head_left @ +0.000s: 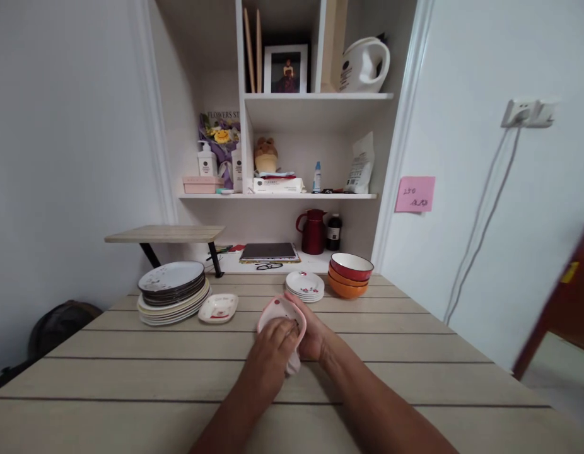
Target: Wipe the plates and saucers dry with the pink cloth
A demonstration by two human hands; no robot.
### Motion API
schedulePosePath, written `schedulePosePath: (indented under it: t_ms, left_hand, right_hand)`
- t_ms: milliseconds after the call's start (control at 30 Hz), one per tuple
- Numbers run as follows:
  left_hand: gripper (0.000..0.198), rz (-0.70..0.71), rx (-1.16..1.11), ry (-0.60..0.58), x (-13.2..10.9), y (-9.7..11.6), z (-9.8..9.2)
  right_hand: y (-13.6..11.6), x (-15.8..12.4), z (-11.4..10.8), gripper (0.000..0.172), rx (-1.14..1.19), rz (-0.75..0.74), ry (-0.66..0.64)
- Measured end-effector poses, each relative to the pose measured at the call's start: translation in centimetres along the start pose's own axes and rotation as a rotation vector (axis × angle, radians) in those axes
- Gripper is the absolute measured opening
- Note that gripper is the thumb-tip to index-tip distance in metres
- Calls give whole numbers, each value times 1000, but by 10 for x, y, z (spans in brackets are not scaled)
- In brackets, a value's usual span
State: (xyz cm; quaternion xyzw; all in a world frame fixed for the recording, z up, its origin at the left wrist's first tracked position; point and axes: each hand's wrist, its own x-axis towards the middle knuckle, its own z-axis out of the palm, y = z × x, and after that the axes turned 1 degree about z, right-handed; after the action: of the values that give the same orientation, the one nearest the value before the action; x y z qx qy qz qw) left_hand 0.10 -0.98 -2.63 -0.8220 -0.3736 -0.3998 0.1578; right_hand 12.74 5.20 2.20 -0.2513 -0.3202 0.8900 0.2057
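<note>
A small white dish with a pink rim [277, 306] is held tilted above the near middle of the table, its inside facing up and toward me. My right hand [311, 331] grips it along the right side, fingers partly behind it. My left hand [274, 343] lies over the inside of the dish with fingers curled on a pale cloth, whose loose end [293, 364] hangs below between the hands. Much of the cloth is hidden by the left hand. A squarish white dish with a red pattern [219, 308] rests on the table to the left.
At the left stand stacked plates [171, 277] beside a low wooden riser [164, 234]. Behind the hands sit small flowered plates [305, 285] and stacked red and orange bowls [349, 275]. A laptop [268, 251], glasses [269, 267] and a red jug [313, 231] are farther back.
</note>
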Motion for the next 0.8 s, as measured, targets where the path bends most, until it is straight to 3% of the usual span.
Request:
schedulePosePath:
  t_ms: [67, 133, 233, 367, 433, 500, 600, 667, 733, 800]
  left_hand:
    - [43, -50, -58, 47, 0, 1, -3]
    - [40, -191, -181, 106, 1, 4, -8]
    - [35, -433, -381, 203, 2, 12, -15]
    - [35, -541, -509, 325, 1, 15, -15]
    - [37, -530, -508, 341, -1, 14, -13]
    - [39, -500, -461, 323, -2, 13, -11]
    - [41, -405, -343, 230, -2, 12, -12]
    - [42, -301, -278, 133, 0, 11, -13]
    - [42, -197, -222, 61, 2, 10, -12]
    - [43, -125, -161, 36, 4, 9, -9]
  right_hand:
    - [2, 2, 1, 61, 32, -39, -55]
    - [9, 5, 7, 59, 67, -132, -82]
    - [22, 9, 20, 48, 75, -410, -30]
    - [33, 8, 28, 89, -107, -673, 5]
    - [36, 7, 30, 97, -177, -711, 26]
    - [38, 8, 31, 90, -169, -710, 54]
    - [37, 11, 33, 64, -32, -623, 78]
    - [32, 10, 30, 53, 58, -466, 71]
    - [22, 9, 23, 57, 72, -262, 42]
    - [11, 6, 12, 57, 26, -148, 22]
